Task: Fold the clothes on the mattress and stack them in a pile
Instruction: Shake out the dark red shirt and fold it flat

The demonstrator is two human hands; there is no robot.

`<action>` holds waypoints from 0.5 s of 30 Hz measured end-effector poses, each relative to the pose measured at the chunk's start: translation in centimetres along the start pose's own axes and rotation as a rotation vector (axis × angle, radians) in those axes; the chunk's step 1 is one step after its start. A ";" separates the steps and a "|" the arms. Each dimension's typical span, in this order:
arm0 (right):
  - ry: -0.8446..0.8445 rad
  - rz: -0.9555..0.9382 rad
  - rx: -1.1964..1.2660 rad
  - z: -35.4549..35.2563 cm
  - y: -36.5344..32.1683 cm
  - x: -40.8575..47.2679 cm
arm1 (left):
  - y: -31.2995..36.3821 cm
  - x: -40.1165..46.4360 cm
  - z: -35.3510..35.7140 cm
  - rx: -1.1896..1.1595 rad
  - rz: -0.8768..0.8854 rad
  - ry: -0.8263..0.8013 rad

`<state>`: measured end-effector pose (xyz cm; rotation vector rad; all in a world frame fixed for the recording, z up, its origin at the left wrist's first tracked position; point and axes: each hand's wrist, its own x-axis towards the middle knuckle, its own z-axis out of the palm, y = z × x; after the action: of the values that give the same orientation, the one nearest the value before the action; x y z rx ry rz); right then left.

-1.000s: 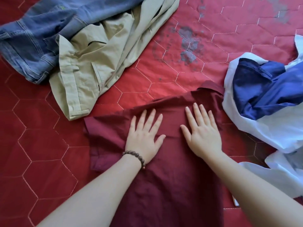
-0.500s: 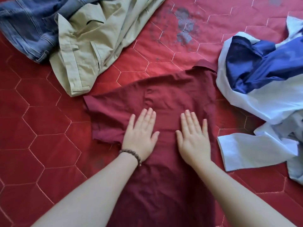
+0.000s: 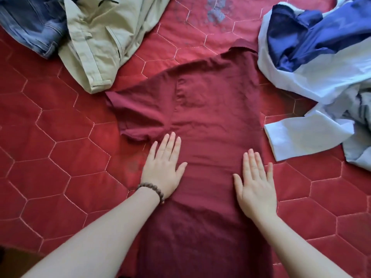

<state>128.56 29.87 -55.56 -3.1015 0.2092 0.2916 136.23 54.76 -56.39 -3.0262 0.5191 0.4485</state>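
Here, head view: maroon shirt (image 3: 210,109) lies spread on red quilted mattress (image 3: 50,157). Left hand (image 3: 163,169) flat on shirt's left edge, fingers straight, beaded bracelet (image 3: 153,189) at wrist. Right hand (image 3: 256,185) flat, fingers together, on right edge. Beyond left hand: khaki trousers (image 3: 100,37), jeans (image 3: 30,23). Beyond right hand: white-and-blue garments (image 3: 321,67).

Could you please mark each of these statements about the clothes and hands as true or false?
1. Both hands lie flat on the maroon shirt. True: left hand, right hand.
2. The jeans are folded in a pile. False: they lie crumpled at top left.
3. A bracelet is on the left wrist. True.
4. The khaki trousers lie right of the shirt. False: they lie to its upper left.
5. The right hand grips the white sleeve. False: it is apart from it.
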 end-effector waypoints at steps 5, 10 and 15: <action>0.084 -0.007 0.077 -0.9 -2.1 -2.8 | 3.9 -1.9 -0.9 -0.072 -0.008 0.043; 0.034 -0.067 0.135 0.8 -6.8 -6.2 | 7.6 -6.6 1.1 -0.111 0.070 -0.001; -0.007 0.046 0.047 1.8 -0.1 -12.0 | 1.5 -11.5 2.9 0.013 -0.178 -0.002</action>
<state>116.51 31.62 -55.08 -3.0517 0.2840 0.2940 124.59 57.30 -55.80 -3.0234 0.2474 0.4360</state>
